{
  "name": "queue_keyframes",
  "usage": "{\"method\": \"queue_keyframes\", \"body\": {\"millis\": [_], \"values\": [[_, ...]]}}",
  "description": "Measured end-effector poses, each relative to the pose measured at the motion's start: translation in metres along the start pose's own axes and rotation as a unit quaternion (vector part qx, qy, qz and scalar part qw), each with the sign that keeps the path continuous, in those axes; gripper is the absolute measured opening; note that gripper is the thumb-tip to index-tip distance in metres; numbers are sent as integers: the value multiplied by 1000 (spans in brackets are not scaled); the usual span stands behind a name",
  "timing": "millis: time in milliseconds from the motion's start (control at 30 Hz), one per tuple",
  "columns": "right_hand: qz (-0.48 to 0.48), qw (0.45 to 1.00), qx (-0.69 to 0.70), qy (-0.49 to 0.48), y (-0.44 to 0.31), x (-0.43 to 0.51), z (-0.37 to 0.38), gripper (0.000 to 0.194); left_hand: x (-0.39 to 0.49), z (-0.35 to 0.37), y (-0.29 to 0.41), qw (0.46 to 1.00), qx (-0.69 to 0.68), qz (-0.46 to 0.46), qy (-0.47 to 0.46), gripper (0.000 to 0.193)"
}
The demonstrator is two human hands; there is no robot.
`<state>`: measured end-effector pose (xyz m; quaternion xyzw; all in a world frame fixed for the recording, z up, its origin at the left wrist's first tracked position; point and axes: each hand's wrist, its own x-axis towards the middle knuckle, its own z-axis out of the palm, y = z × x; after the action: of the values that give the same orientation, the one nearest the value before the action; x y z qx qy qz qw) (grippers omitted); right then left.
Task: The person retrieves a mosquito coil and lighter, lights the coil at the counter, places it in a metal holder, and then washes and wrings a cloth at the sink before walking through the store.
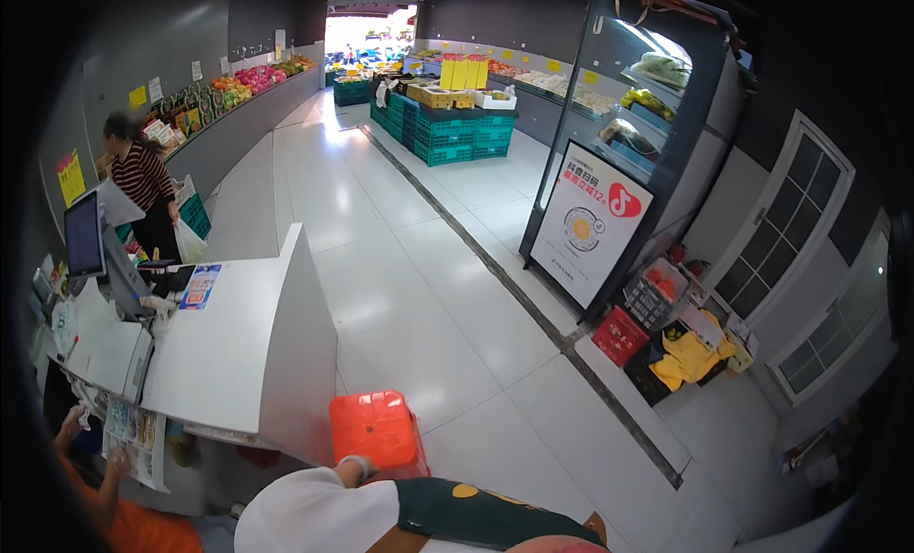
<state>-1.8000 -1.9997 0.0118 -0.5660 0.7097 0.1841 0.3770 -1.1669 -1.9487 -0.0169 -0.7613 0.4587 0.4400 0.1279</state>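
Note:
My left hand [365,469], with a pale band at its wrist, is at the near side of a red plastic stool [371,426]. Its fingers blend into the red, so whether they grip the stool cannot be told. The stool stands on the tiled floor with its flat top and small centre hole facing up. Below, a white sleeve [307,510] and a dark green apron [471,506] with a brown strap cover my body. My right hand is out of view; a blurred pink shape at the bottom edge cannot be identified.
Left of the stool stands a white checkout counter [221,346] with a monitor [86,232]. A person in orange [136,514] is beside its open drawer [136,439]. Another person [143,182] stands beyond with a bag. Rightward are a glass-fronted cabinet [635,67], a sign board [589,232] and boxes.

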Motion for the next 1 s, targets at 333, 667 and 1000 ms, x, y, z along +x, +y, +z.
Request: {"method": "queue_keyframes", "body": {"millis": [333, 667, 1000], "values": [[-194, 936, 225, 190, -307, 341, -244, 25, 59, -86, -9, 963, -134, -227, -58, 40], [-95, 983, 36, -153, -423, 405, -359, 40, 219, -467, 197, 895, -349, 6, 278, 46], [-238, 936, -240, -97, -665, 624, -545, 24, 256, -343, 241, 804, -454, -255, 289, 38]]}}
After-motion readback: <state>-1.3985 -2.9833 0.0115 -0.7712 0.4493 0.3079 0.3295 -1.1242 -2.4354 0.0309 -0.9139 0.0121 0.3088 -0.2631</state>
